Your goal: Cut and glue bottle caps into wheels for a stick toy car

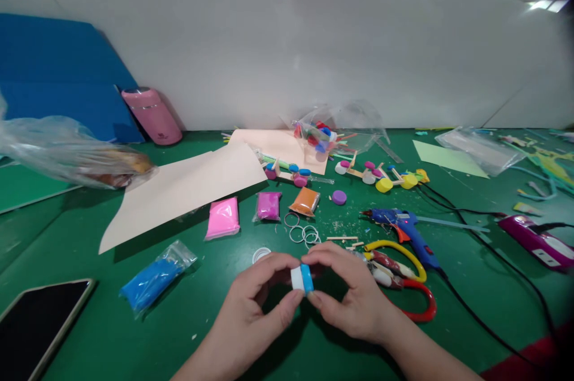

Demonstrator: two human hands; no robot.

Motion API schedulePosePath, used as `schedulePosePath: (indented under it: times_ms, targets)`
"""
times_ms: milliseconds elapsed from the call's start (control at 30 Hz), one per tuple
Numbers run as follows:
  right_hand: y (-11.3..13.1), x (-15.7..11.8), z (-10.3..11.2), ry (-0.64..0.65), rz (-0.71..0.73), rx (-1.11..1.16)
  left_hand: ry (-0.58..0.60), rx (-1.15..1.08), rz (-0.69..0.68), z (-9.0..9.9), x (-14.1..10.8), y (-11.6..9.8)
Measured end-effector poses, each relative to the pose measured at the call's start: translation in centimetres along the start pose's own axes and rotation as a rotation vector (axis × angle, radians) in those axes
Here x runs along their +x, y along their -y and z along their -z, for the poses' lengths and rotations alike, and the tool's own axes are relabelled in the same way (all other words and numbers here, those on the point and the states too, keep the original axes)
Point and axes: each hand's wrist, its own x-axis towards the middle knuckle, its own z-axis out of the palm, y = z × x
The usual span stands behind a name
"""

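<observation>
Between the fingertips of both my hands is a small white and blue bottle cap (302, 279), its white part to the left and its blue part to the right. My left hand (264, 294) pinches the white side with thumb and forefinger. The blue side is gripped the same way by my right hand (350, 294). I cannot tell whether the blue is clay or a second cap. Just beyond my left hand lies a white cap (260, 255). Several thin white rings (296, 234) are on the green table (179, 333) past my fingers.
Clay packets in blue (155, 276), pink (223, 218), magenta (268, 206) and orange (305, 201) lie leftward and ahead. To the right are scissors (419, 291) and a glue gun (403, 225) with a trailing cable. Small wheeled models (287, 173), a pink flask (152, 116) and a phone (42, 330) lie around.
</observation>
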Motion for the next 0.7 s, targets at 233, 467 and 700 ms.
schedulePosePath:
  times_ms: [233, 467, 700]
  targets:
    - [0.08, -0.23, -0.19, -0.02, 0.032, -0.02, -0.033, 0.006, -0.07, -0.14, -0.28, 0.58]
    - [0.08, -0.21, -0.15, -0.033, 0.04, -0.047, -0.037, 0.021, -0.079, -0.13, -0.3, 0.72]
    - [0.13, -0.35, -0.22, -0.04, 0.05, -0.072, -0.036, 0.027, -0.08, -0.17, -0.24, 0.74]
